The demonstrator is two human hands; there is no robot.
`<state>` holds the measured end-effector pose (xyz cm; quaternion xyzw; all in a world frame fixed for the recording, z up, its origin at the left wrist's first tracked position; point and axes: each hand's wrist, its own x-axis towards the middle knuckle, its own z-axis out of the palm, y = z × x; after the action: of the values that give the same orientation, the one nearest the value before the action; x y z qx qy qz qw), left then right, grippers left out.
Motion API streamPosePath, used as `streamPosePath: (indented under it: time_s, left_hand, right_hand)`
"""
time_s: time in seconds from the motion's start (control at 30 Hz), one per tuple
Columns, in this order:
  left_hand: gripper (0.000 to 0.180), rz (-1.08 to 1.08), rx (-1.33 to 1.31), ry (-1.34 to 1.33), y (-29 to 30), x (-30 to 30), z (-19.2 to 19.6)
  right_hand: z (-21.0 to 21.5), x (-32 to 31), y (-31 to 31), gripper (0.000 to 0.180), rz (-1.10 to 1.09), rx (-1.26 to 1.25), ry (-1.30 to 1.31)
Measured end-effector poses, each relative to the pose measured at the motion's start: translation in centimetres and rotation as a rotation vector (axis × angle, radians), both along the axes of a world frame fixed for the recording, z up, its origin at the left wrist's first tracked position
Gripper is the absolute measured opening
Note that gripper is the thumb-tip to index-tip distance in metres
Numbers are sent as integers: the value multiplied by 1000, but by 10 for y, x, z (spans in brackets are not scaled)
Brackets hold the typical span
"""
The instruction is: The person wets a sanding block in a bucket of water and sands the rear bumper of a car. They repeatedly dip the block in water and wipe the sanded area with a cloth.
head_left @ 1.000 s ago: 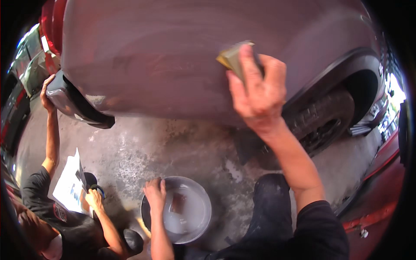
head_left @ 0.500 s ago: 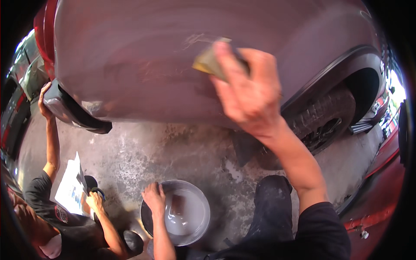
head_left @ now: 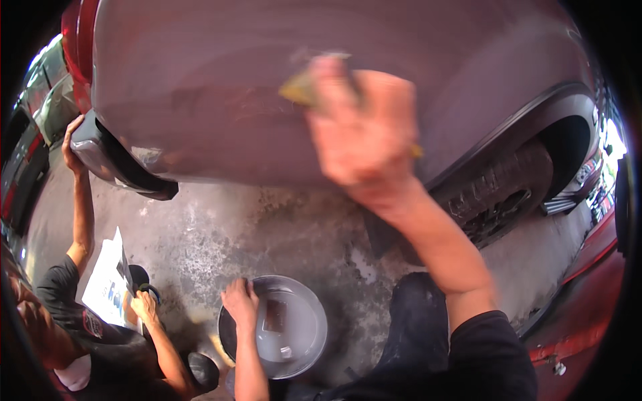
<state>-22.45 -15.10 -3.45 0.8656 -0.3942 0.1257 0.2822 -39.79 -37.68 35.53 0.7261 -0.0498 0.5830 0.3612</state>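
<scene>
A dull grey-mauve car body panel fills the upper part of the view. Against it, my right hand is closed round a yellowish-grey sanding pad, blurred by motion. Pale scratch marks show on the panel beside the pad. Low in the middle, my left hand rests over the left rim of a round grey basin, its fingers curled on the edge. Cloudy water lies in the basin, with a brown rectangular piece in it.
At left, a co-worker holds a printed sheet and touches the bumper corner with the other hand. A wheel sits in its arch at right. Stained concrete floor lies below; a red vehicle stands far right.
My right hand and the pad have shifted slightly left along the panel. My left hand stays at the basin's rim. The whole view has tilted a little.
</scene>
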Motion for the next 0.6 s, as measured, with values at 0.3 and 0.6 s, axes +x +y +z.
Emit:
streamPosePath:
  time_s: [0.3,0.6]
  left_hand:
    - [18,25,34,50,5,7,-3]
    - [12,40,-5,-45,4,11,-10]
  right_hand:
    - [-15,-32,-5,67,-71,136,-37]
    - [-8,-42,-12,68,-32,118,-43]
